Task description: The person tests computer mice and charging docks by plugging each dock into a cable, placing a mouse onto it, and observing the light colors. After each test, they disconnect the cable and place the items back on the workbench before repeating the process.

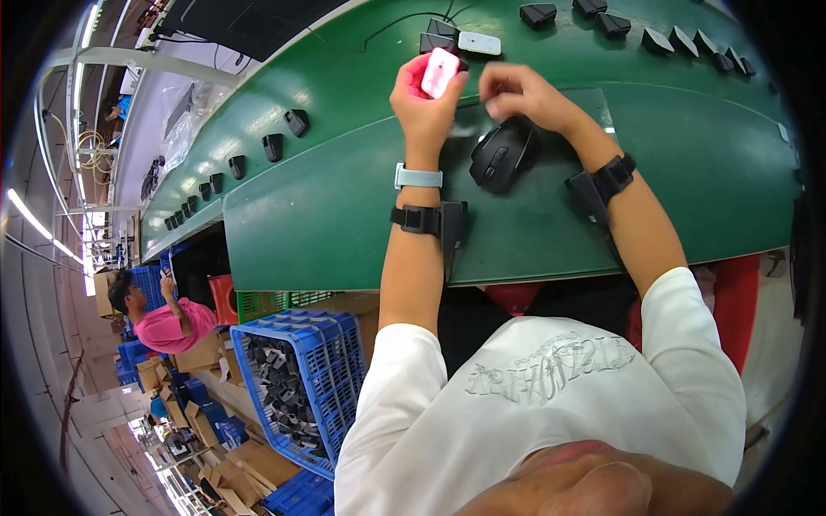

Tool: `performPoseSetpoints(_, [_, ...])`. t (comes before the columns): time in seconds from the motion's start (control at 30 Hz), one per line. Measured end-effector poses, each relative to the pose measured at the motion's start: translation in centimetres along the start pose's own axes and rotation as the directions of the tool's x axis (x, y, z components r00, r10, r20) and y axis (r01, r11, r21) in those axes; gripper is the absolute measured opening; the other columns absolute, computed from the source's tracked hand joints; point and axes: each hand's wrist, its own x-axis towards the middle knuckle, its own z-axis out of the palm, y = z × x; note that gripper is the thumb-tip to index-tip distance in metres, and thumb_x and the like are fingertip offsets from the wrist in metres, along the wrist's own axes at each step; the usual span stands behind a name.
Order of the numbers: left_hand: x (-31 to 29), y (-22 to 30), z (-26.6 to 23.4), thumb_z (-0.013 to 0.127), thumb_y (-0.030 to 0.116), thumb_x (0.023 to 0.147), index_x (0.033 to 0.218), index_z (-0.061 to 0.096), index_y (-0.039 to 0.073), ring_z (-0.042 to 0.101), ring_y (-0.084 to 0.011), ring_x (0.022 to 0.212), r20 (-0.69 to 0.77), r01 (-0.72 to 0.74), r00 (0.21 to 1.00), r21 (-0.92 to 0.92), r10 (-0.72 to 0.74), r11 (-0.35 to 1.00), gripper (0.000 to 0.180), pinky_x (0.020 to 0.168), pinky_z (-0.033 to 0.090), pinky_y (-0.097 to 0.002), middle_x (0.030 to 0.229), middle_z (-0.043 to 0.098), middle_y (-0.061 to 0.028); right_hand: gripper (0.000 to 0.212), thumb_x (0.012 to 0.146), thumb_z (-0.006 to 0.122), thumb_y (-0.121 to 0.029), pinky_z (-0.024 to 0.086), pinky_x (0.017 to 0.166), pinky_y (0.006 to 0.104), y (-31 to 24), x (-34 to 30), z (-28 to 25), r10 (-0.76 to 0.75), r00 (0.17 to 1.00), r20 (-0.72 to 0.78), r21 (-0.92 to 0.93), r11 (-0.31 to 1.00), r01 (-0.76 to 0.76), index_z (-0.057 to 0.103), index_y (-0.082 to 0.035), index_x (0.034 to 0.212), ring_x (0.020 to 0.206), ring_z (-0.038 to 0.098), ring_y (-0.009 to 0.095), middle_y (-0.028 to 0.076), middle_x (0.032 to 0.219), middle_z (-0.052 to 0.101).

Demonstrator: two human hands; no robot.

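Observation:
My left hand (422, 103) is closed around a small rounded rectangular piece (440, 73) that glows white and pink-red; the light reddens the fingers. Just to its right, my right hand (525, 93) hovers with curled fingers, thumb and fingertips slightly apart, nothing visible between them. Below it, a black computer mouse (499, 159) lies on a clear sheet (585, 215) on the green table. Behind the hands rest a white rounded device (479, 43) and black blocky pieces (437, 34).
Black angular pieces (273, 147) stand in a row at the left; more (613, 25) line the far right. Beside my left arm, a blue crate (335, 353) holds many dark pieces. A person in pink (176, 325) is at the left. Green table (301, 224) spans the front.

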Motion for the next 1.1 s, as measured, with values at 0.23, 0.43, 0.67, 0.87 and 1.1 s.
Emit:
performPoseSetpoints(0.23, [-0.7,1.5,1.5,0.089,0.011,0.062,0.105,0.071,0.005,0.068,-0.0287,0.094,0.225,-0.434,0.899,0.354,0.375,0.828,0.047,0.082,0.057,-0.0379,0.104,0.069,-0.012,0.032,0.095,0.067,-0.011,0.054,0.087,0.028,0.9,1.0,1.2,-0.162,0.928,-0.335,0.089,0.975,0.203,0.062,0.0,0.125,0.101,0.066,0.013,0.008,0.111,0.07])
performPoseSetpoints(0.43, [-1.1,1.4,1.7,0.091,0.013,0.062,0.105,0.07,0.003,0.067,-0.0279,0.097,0.249,-0.433,0.9,0.399,0.359,0.809,0.049,0.082,0.057,-0.0369,0.103,0.068,-0.0125,0.033,0.092,0.066,-0.009,0.054,0.082,0.0273,1.1,1.0,0.8,-0.093,0.922,-0.375,0.052,0.991,0.121,0.064,0.001,0.123,0.09,0.066,0.012,0.008,0.103,0.07])
performPoseSetpoints(0.67, [-1.2,1.0,1.6,0.09,0.01,0.064,0.11,0.068,0.001,0.066,-0.0257,0.098,0.27,-0.438,0.895,0.379,0.356,0.815,0.051,0.081,0.057,-0.036,0.102,0.066,-0.0111,0.033,0.092,0.067,-0.011,0.053,0.078,0.0274,1.4,1.2,1.0,-0.12,0.91,-0.396,0.082,0.983,0.165,0.064,0.0,0.123,0.084,0.065,0.011,0.005,0.097,0.069])
performPoseSetpoints(0.87, [-0.4,1.4,0.5,0.077,0.016,0.089,0.103,0.071,-0.001,0.062,-0.0118,0.077,0.197,0.245,0.951,0.002,-0.24,0.97,0.023,0.067,0.052,-0.027,0.089,0.069,-0.0041,0.023,0.1,0.067,-0.017,0.045,0.068,0.0222,1.1,1.3,1.0,-0.3,0.87,-0.391,-0.034,0.95,0.311,0.067,-0.008,0.121,0.075,0.055,0.007,-0.004,0.087,0.061])
performPoseSetpoints(1.1, [-0.8,2.8,0.7,0.092,0.018,0.069,0.114,0.065,0.002,0.07,-0.0262,0.089,0.254,-0.347,0.926,0.285,0.279,0.893,0.055,0.082,0.056,-0.0339,0.102,0.07,-0.0145,0.018,0.101,0.067,-0.022,0.04,0.059,0.0218,0.5,1.3,0.6,-0.117,0.883,-0.455,0.067,0.984,0.165,0.067,-0.004,0.1,0.066,0.052,0.005,-0.003,0.08,0.062])
